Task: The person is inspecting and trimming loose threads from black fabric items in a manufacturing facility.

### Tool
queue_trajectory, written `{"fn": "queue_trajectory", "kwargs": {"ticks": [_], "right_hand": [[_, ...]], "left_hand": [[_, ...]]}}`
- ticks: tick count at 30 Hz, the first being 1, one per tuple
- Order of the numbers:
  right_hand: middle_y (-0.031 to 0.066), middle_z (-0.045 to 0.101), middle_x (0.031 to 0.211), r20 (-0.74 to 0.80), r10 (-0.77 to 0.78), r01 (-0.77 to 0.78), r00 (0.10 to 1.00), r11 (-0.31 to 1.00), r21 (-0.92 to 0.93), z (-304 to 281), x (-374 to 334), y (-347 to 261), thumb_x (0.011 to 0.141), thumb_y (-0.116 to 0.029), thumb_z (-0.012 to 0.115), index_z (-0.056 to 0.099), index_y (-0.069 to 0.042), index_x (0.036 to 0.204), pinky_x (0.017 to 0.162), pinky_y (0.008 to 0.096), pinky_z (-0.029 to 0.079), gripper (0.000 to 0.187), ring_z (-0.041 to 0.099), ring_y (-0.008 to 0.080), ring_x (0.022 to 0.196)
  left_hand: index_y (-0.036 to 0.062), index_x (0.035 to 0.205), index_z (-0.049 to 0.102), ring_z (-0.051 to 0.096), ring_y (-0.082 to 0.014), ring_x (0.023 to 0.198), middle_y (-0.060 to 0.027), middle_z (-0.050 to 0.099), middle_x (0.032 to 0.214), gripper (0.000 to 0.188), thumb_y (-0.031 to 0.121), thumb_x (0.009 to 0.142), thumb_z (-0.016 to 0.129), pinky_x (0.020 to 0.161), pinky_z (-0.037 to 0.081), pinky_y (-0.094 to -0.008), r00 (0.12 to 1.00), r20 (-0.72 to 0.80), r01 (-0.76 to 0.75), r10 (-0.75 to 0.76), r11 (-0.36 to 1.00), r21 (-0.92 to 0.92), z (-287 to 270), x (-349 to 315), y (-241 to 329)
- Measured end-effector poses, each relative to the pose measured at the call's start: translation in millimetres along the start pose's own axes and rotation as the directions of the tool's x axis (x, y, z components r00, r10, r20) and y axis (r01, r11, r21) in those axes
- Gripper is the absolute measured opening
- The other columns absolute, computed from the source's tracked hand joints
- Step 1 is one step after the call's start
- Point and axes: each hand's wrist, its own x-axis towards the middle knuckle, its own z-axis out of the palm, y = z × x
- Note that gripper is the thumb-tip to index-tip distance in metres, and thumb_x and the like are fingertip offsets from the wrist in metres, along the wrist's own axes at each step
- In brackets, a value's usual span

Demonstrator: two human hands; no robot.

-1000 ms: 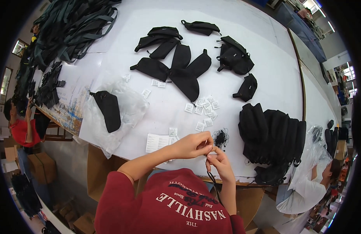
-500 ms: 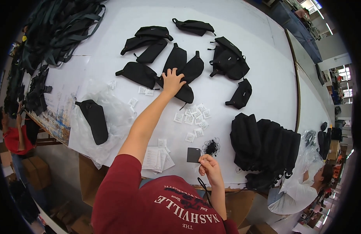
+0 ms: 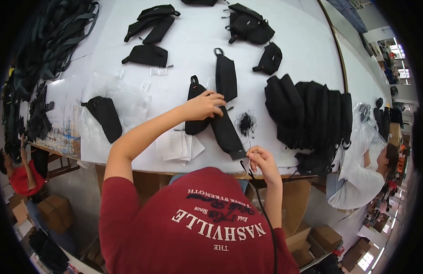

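Observation:
My left hand (image 3: pixel 209 106) is closed over several black zippered pouches bunched at the middle of the table. One pouch (image 3: pixel 226 135) slants toward me from under the fingers. Another pouch (image 3: pixel 226 77) points away, and a third pouch (image 3: pixel 195 93) lies to the left. Close to the table's near edge, my right hand (image 3: pixel 264 162) pinches thumb to fingers at the edge of a dark square tag (image 3: pixel 238 155), which overlaps the slanting pouch's near end. A thin string shows at those fingertips. The bunched pouches hide most of the small white labels.
A tangle of black string (image 3: pixel 246 123) lies beside the pouches, white papers (image 3: pixel 175 147) near the front edge. Stacked black pouches (image 3: pixel 307 114) stand at right; one pouch (image 3: pixel 105 119) rests on clear plastic at left. Dark straps (image 3: pixel 60 36) heap far left. Co-workers sit at both sides.
My left hand has pulled several pouches toward me, over the white labels. My right hand has shifted slightly right and farther onto the table with the tag. The view has tilted nearer to me.

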Motion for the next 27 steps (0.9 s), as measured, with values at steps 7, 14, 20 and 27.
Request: {"fn": "queue_trajectory", "kwargs": {"ticks": [7,14,20,27], "right_hand": [[-0.0033,0.048,0.055,-0.183,0.037,-0.038,0.982,0.999,-0.003,-2.9,-41.4,37.7,0.088,-0.013,0.059,0.058,-0.002,0.088,0.043,0.0185,0.03,0.011,0.04,0.0032,0.046],[-0.0014,0.052,0.052,-0.334,-0.071,-0.07,0.94,0.917,-0.393,-14.9,-59.0,59.9,0.084,-0.017,0.063,0.061,-0.001,0.085,0.044,0.0216,0.034,0.016,0.045,0.0045,0.046],[0.0075,0.046,0.05,-0.186,-0.334,0.094,0.924,0.67,-0.737,13.0,-45.1,59.5,0.081,-0.015,0.063,0.062,-0.004,0.087,0.046,0.0286,0.034,0.012,0.044,0.0131,0.044],[0.0071,0.045,0.05,0.088,-0.367,0.318,0.926,0.63,-0.708,62.4,-32.0,45.1,0.08,-0.014,0.063,0.062,-0.005,0.088,0.046,0.0298,0.034,0.012,0.044,0.0171,0.044]], "left_hand": [[0.0113,0.099,0.06,0.051,-0.0256,0.093,-0.0077,0.056,0.096,0.027,0.013,0.073,0.065,0.077,0.039,-0.0357,0.927,0.255,0.366,-0.277,0.82,-0.44,62.1,11.2,91.6],[0.0109,0.086,0.06,0.049,-0.0228,0.085,-0.0073,0.049,0.085,0.021,0.016,0.066,0.067,0.072,0.038,-0.0336,0.964,-0.008,0.262,-0.264,0.96,-0.094,130.5,4.0,160.1],[0.0082,0.091,0.06,0.048,-0.0223,0.08,-0.0063,0.049,0.084,0.023,0.005,0.069,0.062,0.071,0.038,-0.0324,0.948,-0.206,0.219,-0.243,0.967,-0.132,60.8,-11.1,190.3],[0.003,0.093,0.061,0.043,-0.0162,0.059,-0.0047,0.045,0.065,0.021,0.004,0.073,0.066,0.055,0.035,-0.0281,0.579,-0.245,0.567,-0.778,0.6,-0.564,15.7,-46.3,232.6]]}}
